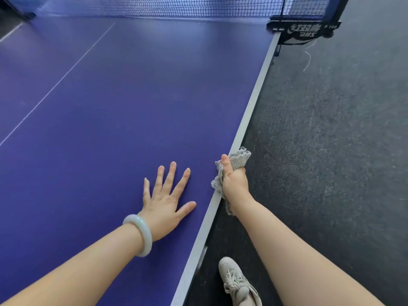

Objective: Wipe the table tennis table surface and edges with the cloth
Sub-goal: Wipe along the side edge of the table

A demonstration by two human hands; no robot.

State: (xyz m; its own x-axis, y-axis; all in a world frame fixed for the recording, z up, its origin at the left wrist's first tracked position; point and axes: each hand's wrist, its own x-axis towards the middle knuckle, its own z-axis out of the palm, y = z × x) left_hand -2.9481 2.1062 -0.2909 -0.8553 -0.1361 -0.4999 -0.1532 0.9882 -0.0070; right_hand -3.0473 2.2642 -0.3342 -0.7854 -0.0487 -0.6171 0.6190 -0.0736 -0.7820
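Note:
The blue table tennis table (123,102) fills the left of the head view, and its pale side edge (254,102) runs diagonally from the lower middle to the upper right. My right hand (234,178) grips a bunched grey cloth (239,160) and holds it against that side edge, thumb on top. Some of the cloth hangs below my wrist. My left hand (167,199) lies flat on the blue surface with fingers spread, a little left of the edge. A pale bangle sits on my left wrist.
The black net (167,6) spans the far end, and its clamp post (304,29) with white lettering grips the table's corner at the upper right. Dark speckled floor (335,133) lies to the right. My grey shoe (239,283) stands beside the table's edge.

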